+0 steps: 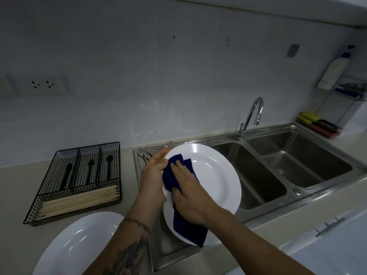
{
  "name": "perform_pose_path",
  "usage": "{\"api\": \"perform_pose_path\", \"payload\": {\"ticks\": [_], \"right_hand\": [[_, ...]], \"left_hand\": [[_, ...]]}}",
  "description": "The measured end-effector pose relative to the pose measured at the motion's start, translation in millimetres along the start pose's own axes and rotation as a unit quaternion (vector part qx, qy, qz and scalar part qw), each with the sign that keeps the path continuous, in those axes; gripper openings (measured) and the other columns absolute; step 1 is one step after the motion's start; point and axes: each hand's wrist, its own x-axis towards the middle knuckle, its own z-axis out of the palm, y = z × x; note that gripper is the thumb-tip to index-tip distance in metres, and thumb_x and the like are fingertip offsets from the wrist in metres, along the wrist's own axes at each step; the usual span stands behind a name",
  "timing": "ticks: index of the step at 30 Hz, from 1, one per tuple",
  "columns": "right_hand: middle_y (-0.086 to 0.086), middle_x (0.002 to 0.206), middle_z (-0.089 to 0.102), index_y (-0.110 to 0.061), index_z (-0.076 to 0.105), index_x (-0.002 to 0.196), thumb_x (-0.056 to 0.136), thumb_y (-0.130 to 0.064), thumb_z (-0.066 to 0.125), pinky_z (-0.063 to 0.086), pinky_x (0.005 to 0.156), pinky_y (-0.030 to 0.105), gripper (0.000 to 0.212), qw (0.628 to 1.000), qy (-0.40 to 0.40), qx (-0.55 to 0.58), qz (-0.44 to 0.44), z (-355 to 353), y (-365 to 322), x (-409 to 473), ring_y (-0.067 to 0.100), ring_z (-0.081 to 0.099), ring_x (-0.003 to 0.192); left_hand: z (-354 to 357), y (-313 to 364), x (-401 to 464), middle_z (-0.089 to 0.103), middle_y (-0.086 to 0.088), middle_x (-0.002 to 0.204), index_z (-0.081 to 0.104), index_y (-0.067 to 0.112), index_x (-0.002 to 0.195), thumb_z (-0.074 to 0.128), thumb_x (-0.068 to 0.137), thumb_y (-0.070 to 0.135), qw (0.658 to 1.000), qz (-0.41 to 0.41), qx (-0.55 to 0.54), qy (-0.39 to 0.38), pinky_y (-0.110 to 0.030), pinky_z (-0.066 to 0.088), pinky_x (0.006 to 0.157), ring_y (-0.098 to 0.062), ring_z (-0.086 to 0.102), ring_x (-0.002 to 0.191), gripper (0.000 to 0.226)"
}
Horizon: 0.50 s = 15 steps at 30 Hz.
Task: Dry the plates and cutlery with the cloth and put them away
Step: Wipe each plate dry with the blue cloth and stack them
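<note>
I hold a white plate (pixel 216 173) tilted up over the sink's drainboard. My left hand (pixel 153 171) grips its left rim, thumb on the front. My right hand (pixel 188 191) presses a dark blue cloth (pixel 178 175) against the plate's face, fingers curled round the cloth; the cloth's tail hangs below the plate's lower rim. Behind the plate, several metal spoons and forks (pixel 147 151) lie on the drainboard. A second white plate (pixel 79 245) lies flat on the counter at the lower left, partly under my left forearm.
A black wire cutlery tray (pixel 79 181) on the counter at left holds black utensils and a bundle of chopsticks. A double steel sink (pixel 278 171) with a curved tap (pixel 252 116) lies to the right. Sponges and a bottle stand at the far right.
</note>
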Motion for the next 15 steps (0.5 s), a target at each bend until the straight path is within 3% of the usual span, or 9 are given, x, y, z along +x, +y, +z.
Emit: {"api": "perform_pose_path", "payload": {"ticks": [5,9,15], "right_hand": [[0.0,0.162,-0.001,-0.018,0.006,0.154,0.094,-0.021,0.043,0.003,0.12,0.039,0.07,0.987,0.03,-0.151,-0.045,-11.5,16.4,41.8,0.022,-0.002,0.148],[0.007,0.162,-0.001,-0.014,0.005,0.153,0.091,-0.029,0.038,0.003,0.119,0.048,0.072,0.959,0.064,-0.275,0.035,-33.7,45.2,56.8,0.028,0.0,0.148],[0.006,0.162,-0.002,-0.015,0.004,0.154,0.092,-0.026,0.042,-0.001,0.12,0.045,0.074,0.964,0.054,-0.252,0.069,-17.9,33.6,9.2,0.027,-0.003,0.148]], "left_hand": [[-4.8,5.9,-3.4,0.071,-0.012,0.115,0.068,0.015,0.112,0.051,0.09,-0.006,0.999,0.036,-0.009,0.032,-0.042,0.055,0.085,-0.029,0.068,0.1,0.035],[-12.6,21.4,-17.9,0.074,0.0,0.103,0.07,0.019,0.101,0.051,0.084,-0.011,0.99,0.092,0.028,0.1,-0.035,0.058,0.072,-0.022,0.069,0.092,0.039],[-20.0,38.6,-27.5,0.072,0.012,0.089,0.065,0.021,0.111,0.053,0.087,-0.008,0.983,0.137,0.05,0.108,-0.033,0.058,0.073,-0.017,0.068,0.09,0.039]]}}
